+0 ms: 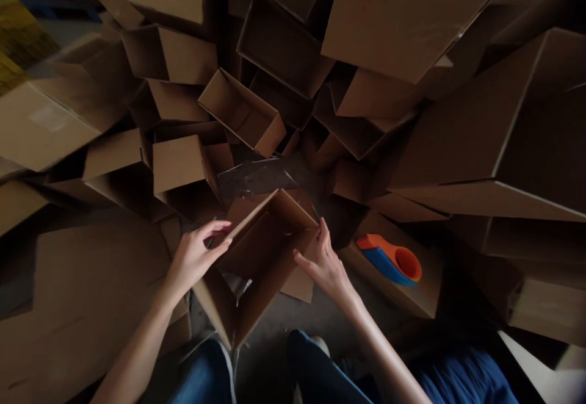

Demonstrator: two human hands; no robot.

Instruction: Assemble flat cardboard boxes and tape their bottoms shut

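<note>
An open cardboard box [256, 263] lies tilted on the floor just in front of my knees, its opening facing up toward me. My left hand [195, 256] rests on the box's left rim with the fingers curled over the edge. My right hand [323, 260] grips the right rim, thumb inside and fingers on the flap. A strip of clear tape [238, 285] hangs loose inside the box near its lower wall.
An orange and blue tape dispenser [391, 259] sits on a flat box [412, 294] to the right. Piles of empty cardboard boxes [242, 111] rise all around, with large ones at right [503, 129] and left [82, 294]. Grey floor [274, 343] shows by my legs.
</note>
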